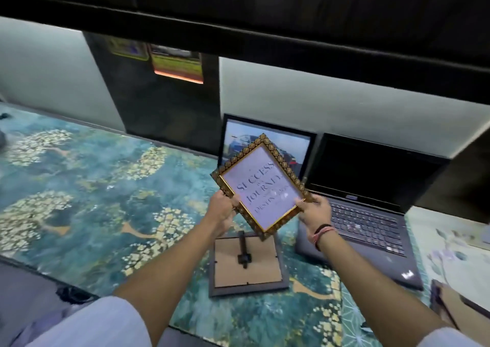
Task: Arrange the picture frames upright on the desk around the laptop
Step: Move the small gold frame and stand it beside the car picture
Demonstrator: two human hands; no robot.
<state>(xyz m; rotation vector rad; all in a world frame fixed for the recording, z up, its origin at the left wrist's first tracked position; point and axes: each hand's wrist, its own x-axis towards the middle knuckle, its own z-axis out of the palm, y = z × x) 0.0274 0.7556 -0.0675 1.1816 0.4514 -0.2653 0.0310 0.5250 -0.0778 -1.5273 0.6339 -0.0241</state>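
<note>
I hold a gold-patterned picture frame with a white text print, tilted, above the desk. My left hand grips its lower left edge and my right hand grips its lower right edge. An open black laptop with a dark screen sits to the right. Behind the held frame, a black frame with a car photo stands upright against the wall, left of the laptop. A dark frame lies face down below my hands, its brown back and stand showing.
A teal floral mat covers the desk. A dark overhead shelf hangs low over the back. Another frame's brown back lies at the right edge. A dark wall panel with photos stands at the back.
</note>
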